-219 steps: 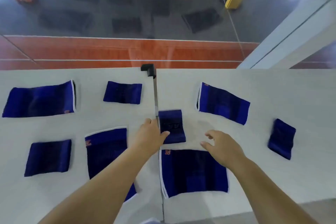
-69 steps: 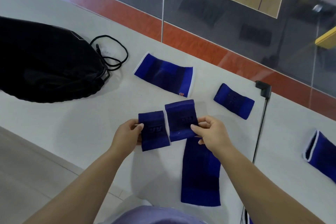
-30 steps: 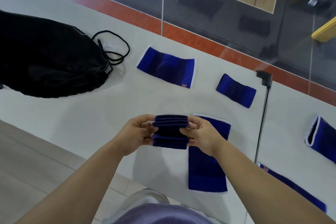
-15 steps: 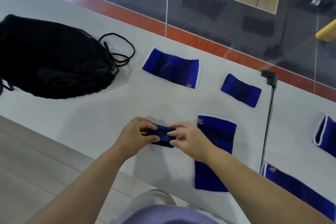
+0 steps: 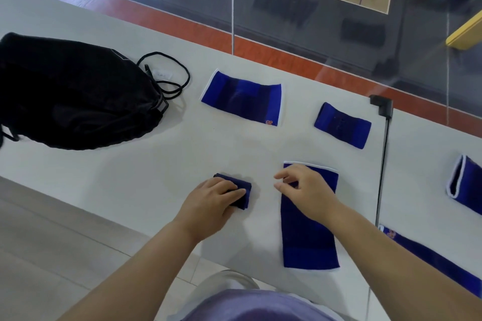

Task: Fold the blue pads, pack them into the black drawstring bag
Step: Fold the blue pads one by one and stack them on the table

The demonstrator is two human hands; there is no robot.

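My left hand grips a small folded bundle of blue pads on the white table, fingers curled over its top. My right hand hovers just right of it, fingers loosely bent and holding nothing, above the top end of a long flat blue pad. The black drawstring bag lies at the far left with its cords trailing right; whether its mouth is open I cannot tell. More blue pads lie flat: a wide one, a small one, one at the right edge, and one at lower right.
A black bracket and a thin dark seam divide the table on the right. A glass wall rises behind the table's far edge. The table's near edge runs diagonally below my left hand, with tiled floor beyond it.
Both hands stacked two small pads and pressed them down onto the table. My right hand has since let go and moved right; my left hand alone keeps the bundle.
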